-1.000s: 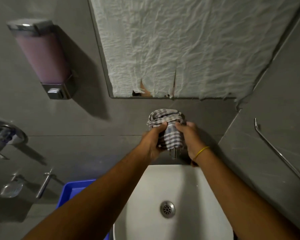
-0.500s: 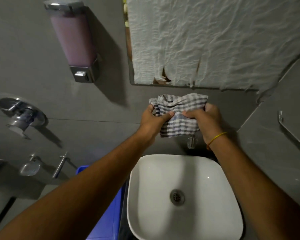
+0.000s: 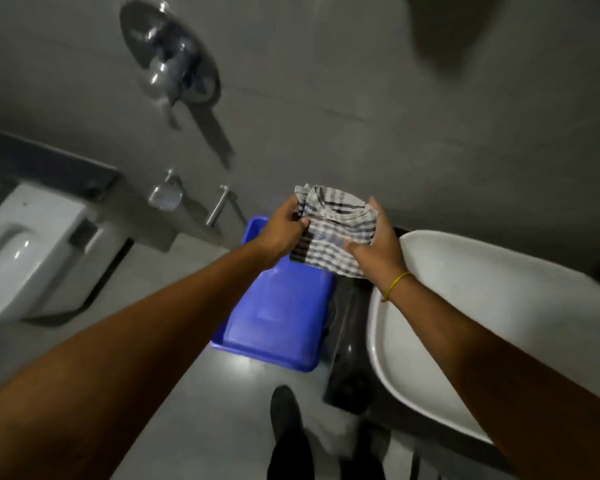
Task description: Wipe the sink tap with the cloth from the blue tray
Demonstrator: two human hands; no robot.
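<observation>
Both hands, left hand (image 3: 280, 227) and right hand (image 3: 377, 244), grip the checked cloth (image 3: 336, 233) between them above the blue tray (image 3: 278, 320), whose far end they hide. Right of it, the white sink (image 3: 465, 306) is cut off and motion-blurred, its tap out of sight.

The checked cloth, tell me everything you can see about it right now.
The checked cloth is a thin woven fabric, whitish with dark blue-grey stripes crossing in a check. It is bunched and creased at its far end and hangs looser toward the person. The left hand pinches its left edge, and the right hand holds its right side. It is held in the air above the far end of the blue tray, beside the white sink.
</observation>
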